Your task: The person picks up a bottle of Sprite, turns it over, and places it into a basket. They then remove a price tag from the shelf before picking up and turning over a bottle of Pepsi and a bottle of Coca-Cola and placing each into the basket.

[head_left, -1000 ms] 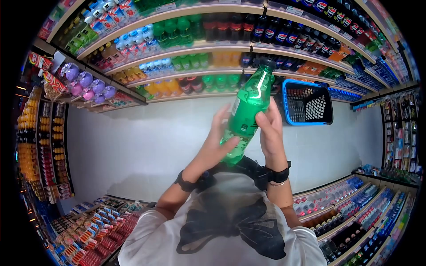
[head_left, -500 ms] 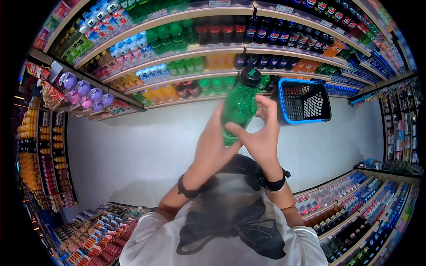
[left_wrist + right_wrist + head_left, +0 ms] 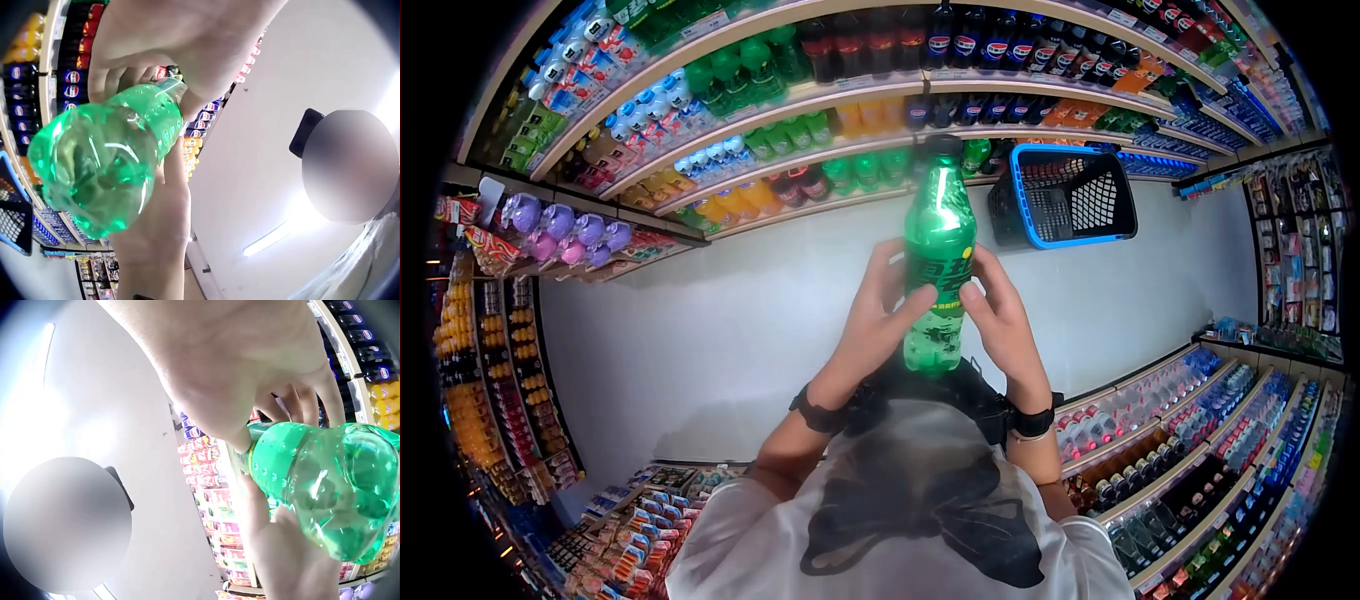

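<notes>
Together, fingers half curled, gripping green bottle

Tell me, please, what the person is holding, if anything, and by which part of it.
A green plastic soft-drink bottle, held at its labelled middle, the left hand on one side and the right hand on the other.

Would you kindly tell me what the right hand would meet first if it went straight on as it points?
First the green bottle that the right hand holds; beyond it, probably the shelved drinks, though depth is hard to judge in the head view.
</notes>
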The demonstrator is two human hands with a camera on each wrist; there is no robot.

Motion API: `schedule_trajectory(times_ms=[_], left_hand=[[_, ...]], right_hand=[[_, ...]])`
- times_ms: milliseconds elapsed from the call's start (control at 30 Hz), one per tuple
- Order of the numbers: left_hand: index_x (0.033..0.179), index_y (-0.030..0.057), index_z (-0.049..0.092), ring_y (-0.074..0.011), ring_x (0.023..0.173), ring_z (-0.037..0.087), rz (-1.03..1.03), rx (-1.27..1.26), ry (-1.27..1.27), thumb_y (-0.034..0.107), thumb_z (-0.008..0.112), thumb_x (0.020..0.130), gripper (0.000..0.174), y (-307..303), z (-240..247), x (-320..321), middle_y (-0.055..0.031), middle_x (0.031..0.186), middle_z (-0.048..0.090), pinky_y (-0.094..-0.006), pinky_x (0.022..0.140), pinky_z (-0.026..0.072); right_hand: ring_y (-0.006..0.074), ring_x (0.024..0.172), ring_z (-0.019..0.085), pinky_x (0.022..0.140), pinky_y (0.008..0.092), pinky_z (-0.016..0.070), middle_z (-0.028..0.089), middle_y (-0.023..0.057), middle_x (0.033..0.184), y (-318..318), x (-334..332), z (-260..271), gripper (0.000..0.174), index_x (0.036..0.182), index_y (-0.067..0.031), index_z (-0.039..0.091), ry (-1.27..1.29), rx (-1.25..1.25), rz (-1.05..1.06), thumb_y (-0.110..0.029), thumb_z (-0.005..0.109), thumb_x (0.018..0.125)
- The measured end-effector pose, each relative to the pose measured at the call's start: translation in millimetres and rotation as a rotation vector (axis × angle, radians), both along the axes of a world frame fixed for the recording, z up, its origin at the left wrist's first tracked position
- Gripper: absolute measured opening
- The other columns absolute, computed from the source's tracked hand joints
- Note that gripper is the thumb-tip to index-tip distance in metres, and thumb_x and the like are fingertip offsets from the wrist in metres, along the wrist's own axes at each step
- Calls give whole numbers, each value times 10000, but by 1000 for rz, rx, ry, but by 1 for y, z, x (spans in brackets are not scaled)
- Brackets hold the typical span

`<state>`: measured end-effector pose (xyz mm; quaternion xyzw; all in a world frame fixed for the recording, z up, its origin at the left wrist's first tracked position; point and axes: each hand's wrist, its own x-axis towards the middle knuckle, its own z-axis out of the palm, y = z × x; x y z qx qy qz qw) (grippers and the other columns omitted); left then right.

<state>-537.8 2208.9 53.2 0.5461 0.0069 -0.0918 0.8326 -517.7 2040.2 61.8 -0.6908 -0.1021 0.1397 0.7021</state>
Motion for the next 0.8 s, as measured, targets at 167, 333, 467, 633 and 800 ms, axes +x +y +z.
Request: schedule_trajectory(times_ms=[167,333,467,633,800], left_hand=[[1325,12,401,-193,1130,486,-3,175,-28,167,593,905,487,-28,-26,12,-114,1184,498,-314,942,396],[1311,15,447,-187,1049,500,-41,467,-24,151,524,941,402,-50,-47,19,-99,1091,463,-295,870,436],[1306,29,459,-187,1030,501,-10,523,57,178,457,973,365,-90,-44,21,-100,1127,471,-299,873,430],[1309,60,466,-187,1140,447,-32,131,335,450,310,996,524,-155,-53,42,-65,1273,477,-335,972,343],[1355,55,399,-212,1253,386,73,-334,530,533,336,964,621,-271,-60,84,-69,1360,433,-386,1058,281]], right_hand=[[219,1218,446,946,330,442,481,153,1256,-15,-6,-28,486,1334,-7,364,47,-28,-152,-98,575,906],[235,1232,436,979,363,427,477,141,1262,-40,-3,-44,505,1313,-16,362,209,94,-181,-110,615,886],[229,1220,451,986,373,418,487,138,1254,-74,13,-58,520,1302,-23,378,212,146,-133,-124,645,867],[251,1122,554,954,372,429,558,148,1190,-156,45,-60,560,1238,-14,461,67,-32,-63,-157,739,774],[329,1136,533,952,378,421,547,169,1218,-264,90,-85,623,1268,-35,458,-34,-248,0,-168,755,738]])
